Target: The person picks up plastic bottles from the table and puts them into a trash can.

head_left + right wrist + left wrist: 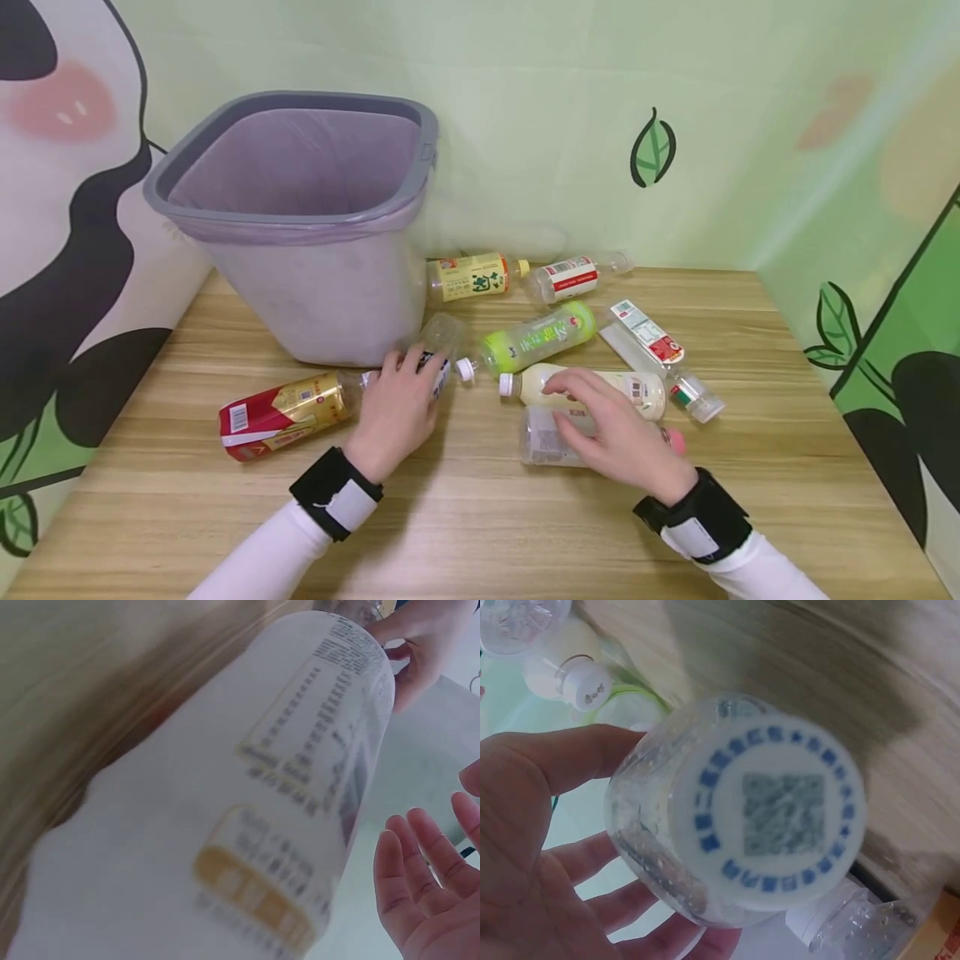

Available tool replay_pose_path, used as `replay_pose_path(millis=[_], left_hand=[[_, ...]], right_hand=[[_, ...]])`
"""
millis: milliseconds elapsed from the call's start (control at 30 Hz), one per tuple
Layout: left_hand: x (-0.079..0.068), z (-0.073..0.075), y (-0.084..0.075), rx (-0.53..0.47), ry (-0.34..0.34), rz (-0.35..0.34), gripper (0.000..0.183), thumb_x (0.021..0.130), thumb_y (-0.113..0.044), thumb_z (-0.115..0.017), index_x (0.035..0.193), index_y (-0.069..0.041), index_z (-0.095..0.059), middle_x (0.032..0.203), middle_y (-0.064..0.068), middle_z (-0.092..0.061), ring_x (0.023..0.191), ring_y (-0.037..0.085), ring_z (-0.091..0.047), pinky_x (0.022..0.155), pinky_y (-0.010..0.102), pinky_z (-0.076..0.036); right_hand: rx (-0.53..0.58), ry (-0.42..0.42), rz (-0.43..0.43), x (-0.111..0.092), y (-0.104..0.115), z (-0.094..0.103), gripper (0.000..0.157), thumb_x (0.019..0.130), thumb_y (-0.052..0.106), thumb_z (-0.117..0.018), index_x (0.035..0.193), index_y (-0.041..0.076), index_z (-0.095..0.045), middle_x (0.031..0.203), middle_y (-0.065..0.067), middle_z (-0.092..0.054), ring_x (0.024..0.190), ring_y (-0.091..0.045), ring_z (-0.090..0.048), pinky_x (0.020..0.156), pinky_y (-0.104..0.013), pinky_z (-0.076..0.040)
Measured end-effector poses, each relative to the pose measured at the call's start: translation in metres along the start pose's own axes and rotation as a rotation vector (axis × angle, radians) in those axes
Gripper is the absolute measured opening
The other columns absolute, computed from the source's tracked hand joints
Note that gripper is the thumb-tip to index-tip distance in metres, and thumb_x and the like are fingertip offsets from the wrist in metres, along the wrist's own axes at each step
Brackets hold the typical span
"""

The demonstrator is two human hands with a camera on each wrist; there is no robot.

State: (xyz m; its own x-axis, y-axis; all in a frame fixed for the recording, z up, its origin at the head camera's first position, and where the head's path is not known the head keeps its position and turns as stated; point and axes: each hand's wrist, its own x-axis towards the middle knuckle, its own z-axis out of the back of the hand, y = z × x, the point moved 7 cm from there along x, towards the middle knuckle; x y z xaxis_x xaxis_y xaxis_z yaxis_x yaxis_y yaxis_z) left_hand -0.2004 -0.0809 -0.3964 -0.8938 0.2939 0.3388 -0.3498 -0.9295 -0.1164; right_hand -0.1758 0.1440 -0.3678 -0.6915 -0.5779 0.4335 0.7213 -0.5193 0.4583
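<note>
The bottle cap point(772, 814) is white, blue characters point(703, 801) ringing a grey QR code point(784, 815); the left bottle label point(281, 417) red and gold; bin liner point(292, 162) mauve; surface point(465, 533) tan, wood-grained.

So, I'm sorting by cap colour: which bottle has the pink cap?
The pale-labelled clear bottle, lying just in front of the cream bottle and partly hidden by the right hand; the other visible caps are white or yellow.
</note>
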Motion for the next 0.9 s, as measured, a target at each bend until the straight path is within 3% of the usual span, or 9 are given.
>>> replay_pose_path(millis=[200,433,667,900], left_hand=[[-0.005,0.005,-0.001,-0.005,0.027,-0.004,0.064,0.071,-0.023,-0.078,0.129,-0.013,-0.053,0.132,0.021,-0.05,0.103,0.043,-0.051,0.069,0.057,-0.05],[0.003,0.0,0.001,0.024,0.081,0.05,0.062,0.079,-0.035,-0.07,0.135,-0.019,-0.048,0.134,0.021,-0.046,0.104,0.045,-0.05,0.072,0.056,-0.049],[0.007,-0.009,0.004,0.034,0.127,0.106,0.068,0.077,-0.035,-0.072,0.138,-0.021,-0.045,0.133,0.025,-0.044,0.094,0.046,-0.055,0.065,0.055,-0.051],[0.008,-0.015,0.006,0.012,0.102,0.084,0.073,0.076,-0.029,-0.074,0.141,-0.019,-0.043,0.133,0.027,-0.043,0.09,0.046,-0.058,0.055,0.052,-0.052]], right_hand=[[0.029,0.002,-0.011,0.007,0.006,-0.002,0.026,0.089,0.012,-0.06,0.114,0.012,-0.057,0.116,0.001,-0.056,0.105,-0.013,-0.054,0.087,-0.035,-0.051],[0.083,-0.008,-0.007,0.011,0.01,-0.006,0.025,0.089,0.011,-0.059,0.114,0.012,-0.057,0.115,0.001,-0.057,0.104,-0.016,-0.055,0.085,-0.039,-0.052],[0.143,-0.046,-0.02,0.012,0.01,-0.006,0.024,0.089,0.007,-0.058,0.113,0.011,-0.056,0.11,-0.001,-0.058,0.1,-0.018,-0.057,0.082,-0.037,-0.052],[0.247,-0.117,-0.078,0.011,0.004,-0.002,0.029,0.085,-0.004,-0.057,0.111,0.008,-0.057,0.105,-0.002,-0.06,0.098,-0.02,-0.059,0.081,-0.039,-0.053]])
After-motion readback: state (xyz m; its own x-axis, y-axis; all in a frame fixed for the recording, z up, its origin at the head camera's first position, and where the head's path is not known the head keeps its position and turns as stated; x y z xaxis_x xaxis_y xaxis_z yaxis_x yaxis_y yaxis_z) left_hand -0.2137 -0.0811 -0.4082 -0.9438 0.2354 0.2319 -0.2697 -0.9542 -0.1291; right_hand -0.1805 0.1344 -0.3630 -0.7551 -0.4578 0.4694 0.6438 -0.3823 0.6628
